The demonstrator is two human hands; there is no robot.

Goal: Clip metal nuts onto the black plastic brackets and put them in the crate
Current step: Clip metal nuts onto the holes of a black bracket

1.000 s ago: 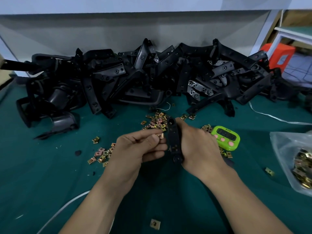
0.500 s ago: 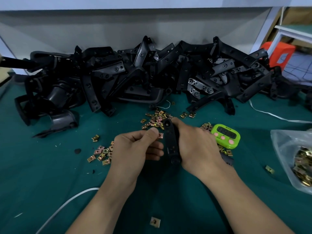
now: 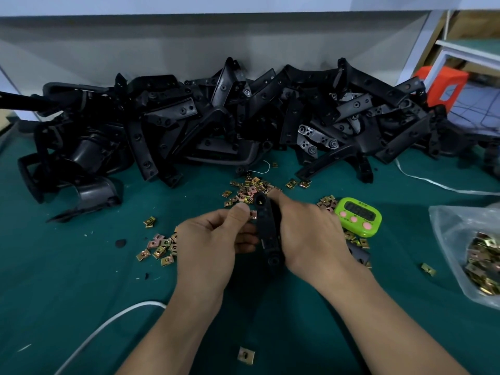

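My left hand (image 3: 213,239) has raised its thumb, now pinching a small brass-coloured metal nut (image 3: 253,214) at 9 o'clock of the long black plastic bracket (image 3: 267,234). My right hand (image 3: 305,234) grips that bracket, 6 o'clock of the scattered nuts (image 3: 251,189).

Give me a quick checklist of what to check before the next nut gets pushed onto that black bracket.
1. Bracket held firmly: ok. The right hand grips the black bracket.
2. Nut ready: ok. The left hand pinches a nut at the bracket's left edge.
3. Nut lined up with its slot: cannot tell. The thumb hides most of it.
4. Spare nuts close by: ok. Loose nuts lie on the green mat just beyond the hands.
5. Crate ready for finished pieces: cannot tell. No crate is plainly in view.
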